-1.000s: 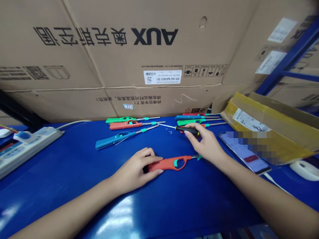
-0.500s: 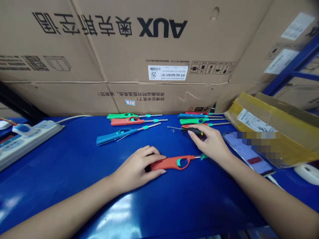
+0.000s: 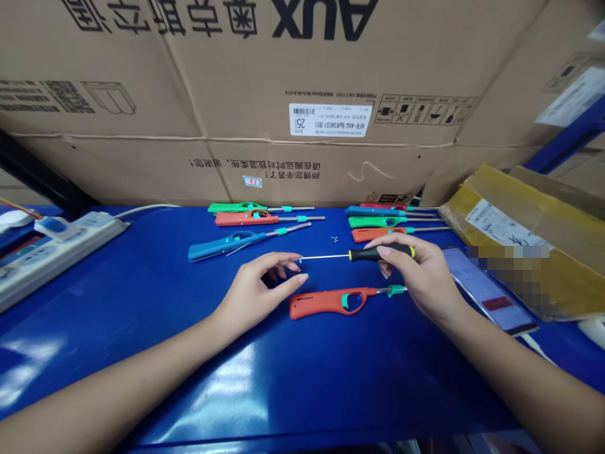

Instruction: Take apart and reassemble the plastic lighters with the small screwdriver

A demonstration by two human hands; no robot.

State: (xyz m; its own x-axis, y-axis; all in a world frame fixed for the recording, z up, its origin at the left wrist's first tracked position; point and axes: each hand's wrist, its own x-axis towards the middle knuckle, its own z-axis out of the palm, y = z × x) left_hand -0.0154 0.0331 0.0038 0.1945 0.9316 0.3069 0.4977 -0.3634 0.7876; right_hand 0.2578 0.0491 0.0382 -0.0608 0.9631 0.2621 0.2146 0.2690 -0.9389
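My right hand (image 3: 420,268) grips a screwdriver (image 3: 380,253) with a black and yellow handle, its thin shaft pointing left. A tiny pale piece, perhaps a screw, shows at the screwdriver's tip, close to the index fingertip of my left hand (image 3: 258,287). That hand is open, thumb and fingers apart; whether its fingertip touches the tip I cannot tell. Just below the screwdriver lies an orange lighter (image 3: 326,302) with a green trigger and a green piece on its metal tube. A few small screws (image 3: 334,239) rest on the blue table (image 3: 302,378) beyond the shaft.
Behind on the left lie a green lighter (image 3: 236,207), an orange lighter (image 3: 246,218) and a blue lighter (image 3: 222,246). Several more lighters (image 3: 373,222) lie at back right, near a phone (image 3: 486,290) and a yellow-taped box (image 3: 543,271). A power strip (image 3: 61,252) stands left; a large carton (image 3: 236,113) walls the back.
My left hand has let go of the orange lighter and risen to the screwdriver's tip. My right hand has brought the screwdriver nearer, away from the loose screws. The view has shifted slightly.
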